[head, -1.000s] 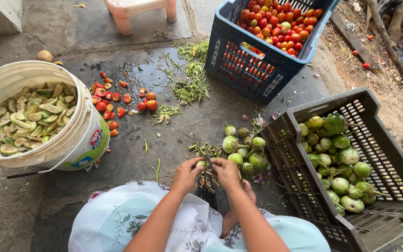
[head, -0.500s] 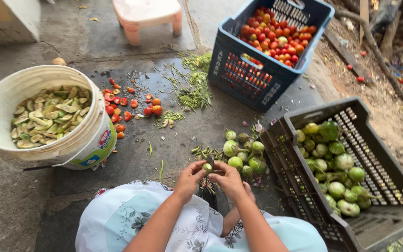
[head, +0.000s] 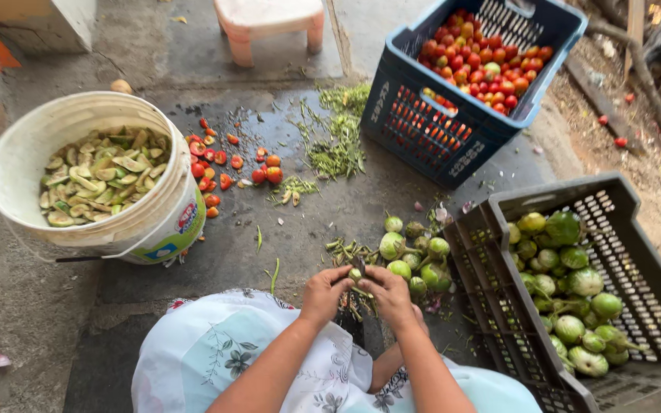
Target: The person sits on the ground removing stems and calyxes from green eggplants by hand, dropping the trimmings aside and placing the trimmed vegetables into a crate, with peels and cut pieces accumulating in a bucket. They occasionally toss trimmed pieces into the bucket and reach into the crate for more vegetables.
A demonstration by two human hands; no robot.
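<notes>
Two hands, left hand (head: 323, 293) and right hand (head: 386, 294), pinch one small green eggplant (head: 355, 274) in their fingers above the concrete floor (head: 323, 222), beside a black crate (head: 514, 336); a white bucket's (head: 17, 153) colourful round label (head: 187, 218) faces them.

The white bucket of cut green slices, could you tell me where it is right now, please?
In the head view the white bucket stands on the ground at the left, beside scattered red tomatoes.

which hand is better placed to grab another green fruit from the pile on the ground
Right, probably. The right hand sits beside the pile of green fruits, while the left hand is farther from it. Both hands touch a small green fruit.
</notes>
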